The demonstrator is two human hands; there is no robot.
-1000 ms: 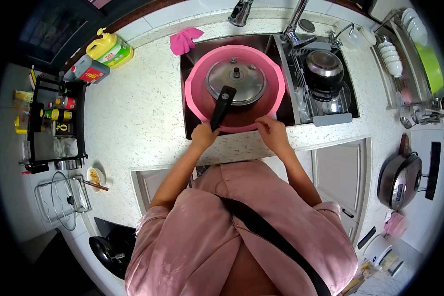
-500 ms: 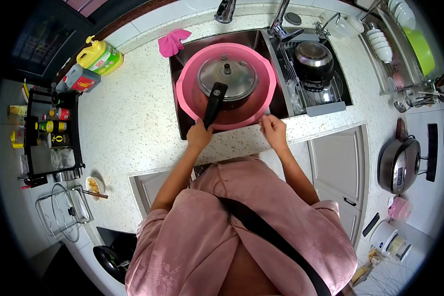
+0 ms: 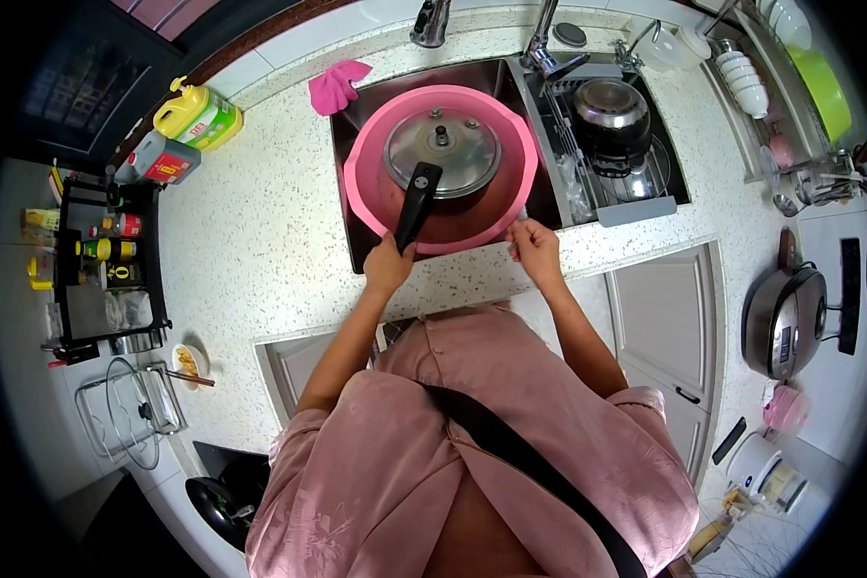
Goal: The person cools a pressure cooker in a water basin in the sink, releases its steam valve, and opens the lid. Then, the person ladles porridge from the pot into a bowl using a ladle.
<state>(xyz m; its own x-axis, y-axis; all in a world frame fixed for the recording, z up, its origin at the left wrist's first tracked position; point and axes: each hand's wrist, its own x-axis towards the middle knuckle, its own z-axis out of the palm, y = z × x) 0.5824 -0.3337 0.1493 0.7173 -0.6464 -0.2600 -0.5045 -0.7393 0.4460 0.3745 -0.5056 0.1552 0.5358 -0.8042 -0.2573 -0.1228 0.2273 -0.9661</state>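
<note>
L hand [image 3: 387, 267] fingers wrapped round handle [image 3: 417, 204] of pot [image 3: 459, 159], sat in pink tub [image 3: 358, 173] in sink [image 3: 545, 197]; R hand [image 3: 538, 252] fingers curled nr tub rim, can't tell if holding anything

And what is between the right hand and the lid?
The pink basin: its near rim and part of its inside, as the head view shows.

Kitch. w/ dbl sink [image 3: 547, 199], rice cooker [image 3: 785, 323]

We record bright, fairly even light, glare on the metal lid [image 3: 456, 161], fisheye bending and blackened corners
</note>
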